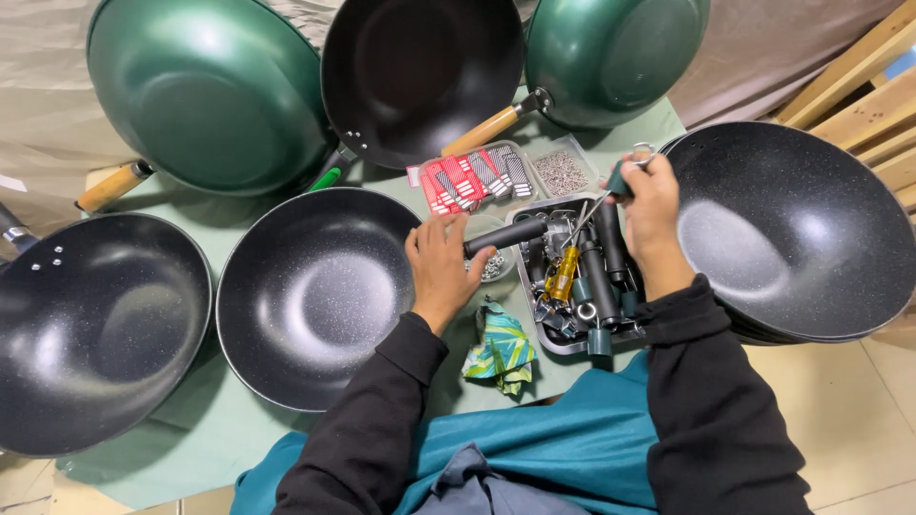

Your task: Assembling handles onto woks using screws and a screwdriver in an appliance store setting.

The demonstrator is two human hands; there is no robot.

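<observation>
You have a low tabletop [219, 434] covered in pale green cloth. On it lie several dark speckled woks [310, 291], a metal tray of handles [572, 339], a compartment box of small parts [496, 176], and a crumpled green patterned cloth [501, 351] near its front edge.

A cookware assembly workbench: 6 woks [315, 296] crowd a green cloth [205, 429] beside trays of handles [587, 277] and screws [560, 172].

Six woks [315, 291] in view: four showing dark insides, two green ones turned bottom-out. One metal tray [563, 345] of black handles, one yellow screwdriver [563, 275], one crumpled cloth [501, 351], two hands [441, 269].
</observation>
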